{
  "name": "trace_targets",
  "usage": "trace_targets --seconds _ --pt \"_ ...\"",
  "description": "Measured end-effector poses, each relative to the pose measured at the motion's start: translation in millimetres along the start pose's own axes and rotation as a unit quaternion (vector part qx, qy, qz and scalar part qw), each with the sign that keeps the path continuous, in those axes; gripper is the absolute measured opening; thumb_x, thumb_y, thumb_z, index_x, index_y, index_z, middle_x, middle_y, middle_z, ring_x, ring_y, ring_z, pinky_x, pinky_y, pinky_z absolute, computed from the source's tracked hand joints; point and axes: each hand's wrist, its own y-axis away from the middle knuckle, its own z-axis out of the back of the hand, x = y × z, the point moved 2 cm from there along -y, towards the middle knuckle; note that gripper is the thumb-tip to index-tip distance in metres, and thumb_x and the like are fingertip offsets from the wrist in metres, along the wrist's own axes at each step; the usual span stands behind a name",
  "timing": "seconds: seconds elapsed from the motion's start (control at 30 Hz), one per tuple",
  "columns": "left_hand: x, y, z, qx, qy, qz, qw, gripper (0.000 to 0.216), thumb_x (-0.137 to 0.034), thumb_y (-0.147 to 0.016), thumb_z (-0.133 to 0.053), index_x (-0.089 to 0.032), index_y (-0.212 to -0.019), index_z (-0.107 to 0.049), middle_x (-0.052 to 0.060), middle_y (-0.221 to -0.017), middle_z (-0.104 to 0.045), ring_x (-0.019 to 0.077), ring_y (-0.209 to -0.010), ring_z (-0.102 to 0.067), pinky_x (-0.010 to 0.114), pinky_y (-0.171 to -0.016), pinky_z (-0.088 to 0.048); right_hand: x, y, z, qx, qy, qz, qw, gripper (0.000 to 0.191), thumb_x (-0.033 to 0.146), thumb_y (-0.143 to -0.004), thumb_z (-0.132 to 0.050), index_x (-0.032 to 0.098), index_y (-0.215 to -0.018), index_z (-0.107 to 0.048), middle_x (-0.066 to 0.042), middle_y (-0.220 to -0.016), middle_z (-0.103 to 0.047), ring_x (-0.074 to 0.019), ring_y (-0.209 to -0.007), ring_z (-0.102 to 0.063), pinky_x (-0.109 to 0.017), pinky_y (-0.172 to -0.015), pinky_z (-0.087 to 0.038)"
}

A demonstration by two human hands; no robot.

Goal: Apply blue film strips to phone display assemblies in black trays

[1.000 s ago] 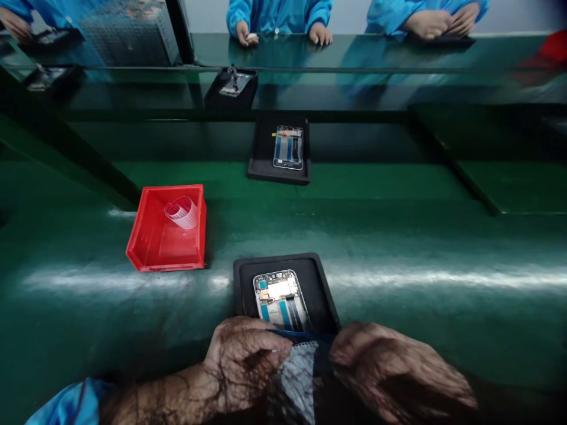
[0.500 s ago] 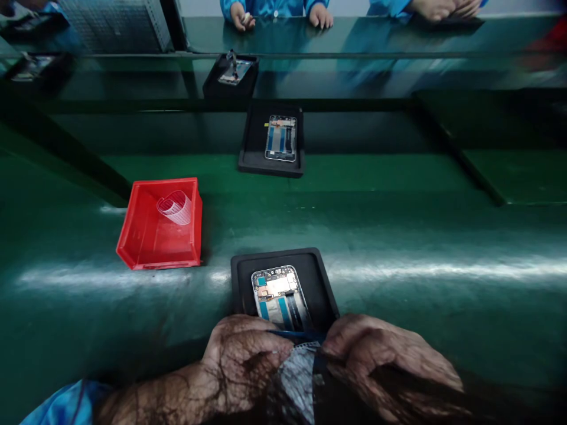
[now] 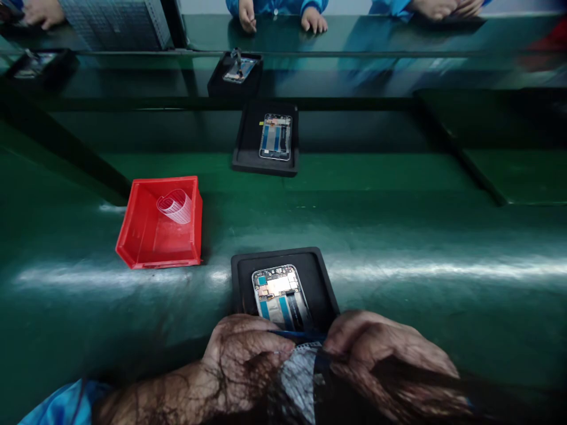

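Observation:
An opened phone body (image 3: 280,295) lies in a black tray (image 3: 325,292) on the green bench in front of me. My left hand (image 3: 245,360) and my right hand (image 3: 381,360) are curled at the tray's near edge. Both pinch a thin grey and blue strip (image 3: 299,366) between them, just over the phone's near end. The fingertips are hidden under the knuckles.
A red bin (image 3: 159,236) with a curled white strip stands to the left. A second black tray with a phone (image 3: 266,141) lies farther back, a third (image 3: 234,71) on the raised shelf. Other people's hands in blue sleeves (image 3: 312,18) rest at the far side.
My right hand has shifted slightly left toward the strip. The far tray has drifted left along the belt. The people's hands at the back have moved a little.

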Motion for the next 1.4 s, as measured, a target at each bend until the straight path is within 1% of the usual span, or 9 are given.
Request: trace_targets --seconds 0.17,0.33,0.4,0.53,0.7,0.8,1.03,1.2,1.4 --pt "3.1 3.1 -1.7 -0.001 -0.006 0.008 1.000 0.017 -0.017 -0.063 -0.071 -0.031 -0.073 -0.066 -0.007 -0.062 -0.070 0.0106 -0.054 -0.067 0.015 -0.057 -0.053 2.8 -5.0 2.1 0.002 -0.008 -0.013 1.000 0.009 0.041 -0.085 -0.076 0.036 -0.080 -0.072 -0.001 -0.077 -0.074 -0.0210 -0.069 -0.071 -0.032 -0.065 -0.063" --pt "2.7 3.1 -1.3 -0.003 -0.013 0.006 1.000 0.013 -0.020 -0.064 -0.070 -0.030 -0.071 -0.067 -0.006 -0.061 -0.070 0.0105 -0.052 -0.067 0.015 -0.056 -0.053 6.8 -6.3 3.7 -0.008 -0.010 -0.013 1.000 0.037 0.065 -0.092 -0.056 0.035 -0.076 -0.071 -0.002 -0.076 -0.074 -0.0201 -0.068 -0.071 -0.029 -0.062 -0.063" --pt "1.2 1.8 -0.4 -0.004 -0.013 0.006 1.000 0.009 -0.021 -0.065 -0.070 -0.030 -0.069 -0.066 -0.005 -0.061 -0.071 0.0110 -0.052 -0.067 0.015 -0.055 -0.053 8.1 -7.8 3.4 -0.007 -0.006 -0.005 1.000 0.035 0.062 -0.093 -0.057 0.034 -0.076 -0.070 -0.002 -0.075 -0.074 -0.0198 -0.068 -0.071 -0.029 -0.061 -0.063" --pt "-1.0 -1.1 0.5 0.003 -0.009 0.004 1.000 0.008 -0.021 -0.066 -0.069 -0.029 -0.068 -0.067 -0.006 -0.058 -0.070 0.0103 -0.050 -0.066 0.014 -0.055 -0.053 7.1 -8.9 1.5 0.011 0.006 -0.002 1.000 0.015 0.043 -0.090 -0.071 0.033 -0.078 -0.069 0.000 -0.078 -0.073 -0.0184 -0.069 -0.072 -0.027 -0.064 -0.063" --pt "1.2 0.1 0.1 0.000 -0.012 0.009 1.000 0.009 -0.023 -0.066 -0.069 -0.031 -0.071 -0.067 -0.007 -0.062 -0.071 0.0099 -0.053 -0.067 0.014 -0.057 -0.054 4.4 -5.3 2.0 0.013 -0.018 -0.014 1.000 0.038 0.064 -0.093 -0.056 0.033 -0.078 -0.072 -0.003 -0.077 -0.073 -0.0199 -0.070 -0.071 -0.030 -0.067 -0.062" --pt "2.3 1.7 0.1 -0.003 -0.014 0.015 1.000 0.012 -0.020 -0.064 -0.070 -0.030 -0.071 -0.067 -0.007 -0.063 -0.070 0.0106 -0.056 -0.067 0.016 -0.058 -0.054 3.8 -4.1 2.8 0.010 -0.037 -0.028 0.999 0.040 0.069 -0.091 -0.055 0.034 -0.079 -0.072 -0.003 -0.079 -0.074 -0.0195 -0.072 -0.070 -0.029 -0.069 -0.061" --pt "-4.2 -6.6 2.2 0.019 0.026 -0.005 0.999 0.009 -0.017 -0.068 -0.066 -0.026 -0.070 -0.067 -0.004 -0.059 -0.070 0.0111 -0.051 -0.066 0.015 -0.053 -0.053 6.2 -6.3 2.5 0.020 -0.035 -0.026 0.999 0.037 0.064 -0.095 -0.054 0.035 -0.081 -0.070 0.000 -0.080 -0.074 -0.0177 -0.073 -0.071 -0.027 -0.071 -0.061" --pt "-2.1 -4.8 2.2 0.020 0.033 0.003 0.999 0.014 -0.014 -0.064 -0.070 -0.026 -0.071 -0.067 -0.004 -0.061 -0.070 0.0106 -0.053 -0.066 0.015 -0.055 -0.052 11.9 -13.4 1.0 0.018 0.002 -0.004 1.000 0.032 0.056 -0.093 -0.062 0.032 -0.074 -0.067 0.001 -0.077 -0.074 -0.0157 -0.069 -0.072 -0.022 -0.063 -0.061" --pt "-0.9 -2.9 0.9 0.012 0.048 0.009 0.999 0.018 -0.011 -0.063 -0.070 -0.025 -0.071 -0.067 -0.005 -0.061 -0.070 0.0096 -0.055 -0.066 0.014 -0.058 -0.052 15.3 -17.5 -1.0 0.005 0.005 -0.004 1.000 0.036 0.060 -0.093 -0.060 0.032 -0.072 -0.067 0.000 -0.073 -0.075 -0.0164 -0.065 -0.072 -0.023 -0.060 -0.062"
